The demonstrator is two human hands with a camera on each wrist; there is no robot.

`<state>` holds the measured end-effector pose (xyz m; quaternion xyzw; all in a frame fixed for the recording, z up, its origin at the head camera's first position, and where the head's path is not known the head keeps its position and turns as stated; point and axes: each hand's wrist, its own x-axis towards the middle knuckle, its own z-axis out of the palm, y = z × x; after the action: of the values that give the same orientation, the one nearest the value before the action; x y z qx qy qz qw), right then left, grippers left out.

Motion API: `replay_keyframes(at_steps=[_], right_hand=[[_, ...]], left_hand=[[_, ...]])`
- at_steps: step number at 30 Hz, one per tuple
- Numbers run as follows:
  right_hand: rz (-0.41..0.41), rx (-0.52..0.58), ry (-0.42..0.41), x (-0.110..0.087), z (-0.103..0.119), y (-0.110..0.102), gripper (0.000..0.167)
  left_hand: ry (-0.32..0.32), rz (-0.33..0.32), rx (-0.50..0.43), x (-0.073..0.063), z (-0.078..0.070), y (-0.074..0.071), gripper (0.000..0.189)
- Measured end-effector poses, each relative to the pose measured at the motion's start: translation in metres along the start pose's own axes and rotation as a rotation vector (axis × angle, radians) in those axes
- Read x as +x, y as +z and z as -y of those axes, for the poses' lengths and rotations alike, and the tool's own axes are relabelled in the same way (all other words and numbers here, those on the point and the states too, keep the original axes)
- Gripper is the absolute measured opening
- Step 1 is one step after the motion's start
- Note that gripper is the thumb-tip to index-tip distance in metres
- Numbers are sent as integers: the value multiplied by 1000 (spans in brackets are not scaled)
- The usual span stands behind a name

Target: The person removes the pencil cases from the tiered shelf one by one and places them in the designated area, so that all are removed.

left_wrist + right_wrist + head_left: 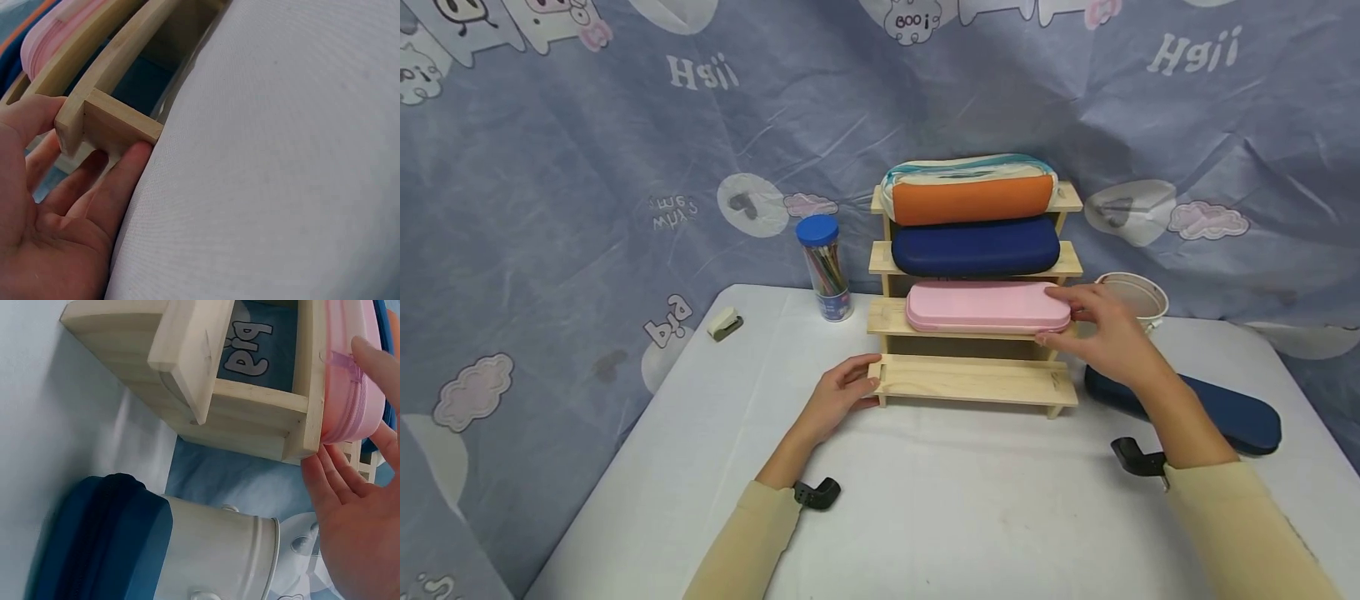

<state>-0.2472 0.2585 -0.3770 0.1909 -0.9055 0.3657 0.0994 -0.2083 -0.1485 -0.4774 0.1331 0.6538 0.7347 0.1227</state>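
A stepped wooden rack [973, 379] stands on the table. My left hand [841, 387] holds the left end of its lowest step; in the left wrist view the thumb lies at the board's upper edge, fingers at the end support. A pink pencil case [988, 306] lies along the step above. At its right end is my right hand [1105, 333], thumb in front and index finger on top, while other fingers touch the step's end in the right wrist view. Higher up lie a dark blue pencil case [976, 247] and an orange and white pencil case [973, 200].
Right of the rack, a navy case [1232, 412] lies on the white table [970, 508], partly under my right forearm. Behind it stands a white bucket [1138, 292]. A blue-lidded clear jar of sticks [826, 267] and a small stapler [724, 323] are at left.
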Motion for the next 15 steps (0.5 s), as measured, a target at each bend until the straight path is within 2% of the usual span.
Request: replay_keyframes(at_steps=[8,15], right_hand=[[-34,12,-47,-1,-2,3,68],[-61,29,-24,-4,-1,8,60]], left_hand=[[8,1,1,1,0,1,45],[6,6,13,0,-2,0,45]])
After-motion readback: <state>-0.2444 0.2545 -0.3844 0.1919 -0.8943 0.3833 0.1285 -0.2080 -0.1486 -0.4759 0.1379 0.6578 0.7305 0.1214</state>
